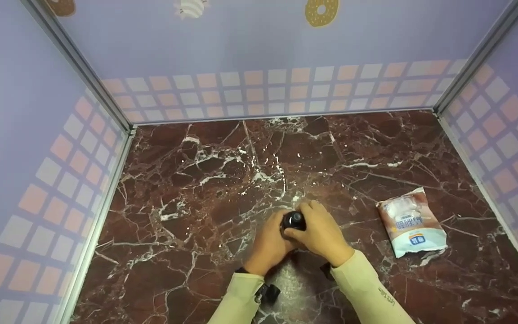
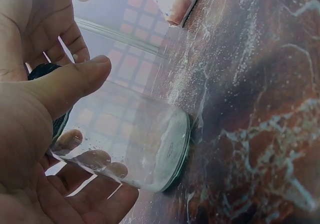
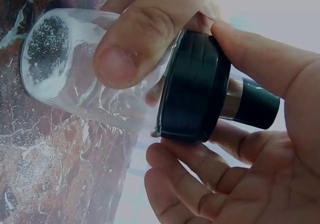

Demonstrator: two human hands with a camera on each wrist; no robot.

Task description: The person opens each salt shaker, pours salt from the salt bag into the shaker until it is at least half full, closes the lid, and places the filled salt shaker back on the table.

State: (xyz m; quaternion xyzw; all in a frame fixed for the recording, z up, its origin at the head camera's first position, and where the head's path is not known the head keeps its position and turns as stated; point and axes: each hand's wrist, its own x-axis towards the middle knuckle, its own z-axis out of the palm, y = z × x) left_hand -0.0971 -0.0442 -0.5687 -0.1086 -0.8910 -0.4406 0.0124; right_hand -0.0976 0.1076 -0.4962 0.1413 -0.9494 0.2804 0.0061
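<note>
A clear glass jar (image 2: 135, 134) with a black lid (image 3: 195, 89) and a narrow knob (image 3: 257, 104) stands upright between the hands; some white grains or powder lie at its bottom. My left hand (image 1: 269, 245) grips the glass body, its thumb (image 2: 85, 81) on one side and fingers on the other. Around the lid curl the thumb and fingers of my right hand (image 1: 325, 231). From above, the hands hide most of the glass. The jar's base is at the tabletop in the left wrist view.
To the right lies a crumpled printed packet (image 1: 414, 225) in pink-brown and pale blue. White grains (image 1: 279, 168) are scattered over the dark red marbled tabletop (image 1: 151, 274) beyond the hands. Purple panels (image 1: 259, 49) with a checked border wall in the back and both sides.
</note>
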